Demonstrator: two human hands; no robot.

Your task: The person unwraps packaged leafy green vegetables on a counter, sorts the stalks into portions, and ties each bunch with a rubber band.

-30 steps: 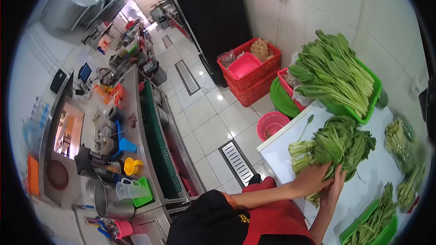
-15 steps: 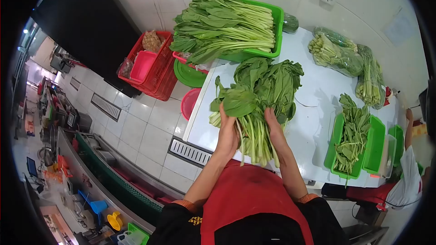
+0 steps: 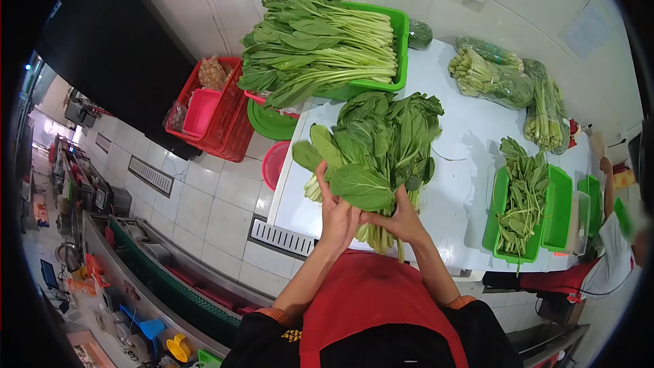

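Observation:
A bunch of leafy greens [image 3: 364, 187] with broad leaves and pale stems is between my two hands above the white table. My left hand [image 3: 338, 221] is closed on it from the left, one finger up against the leaves. From the right, my right hand [image 3: 402, 221] grips the same bunch, its thumb reaching across the stems towards my left hand. Stem ends hang below my hands. More leafy greens [image 3: 402, 123] lie on the table just beyond. Leaves hide part of my fingers.
At the back, a green crate [image 3: 400, 61] is heaped with long-stemmed greens. Bagged vegetables [image 3: 490, 78] lie back right. Green trays [image 3: 558, 208] stand at right, one holding leaves. Red crates [image 3: 235, 129] are on the floor at left. Another person's sleeve [image 3: 606, 266] shows far right.
My hands have come closer together round the bunch, and its leaves have shifted, with some now sticking out to the left. The view has shifted slightly.

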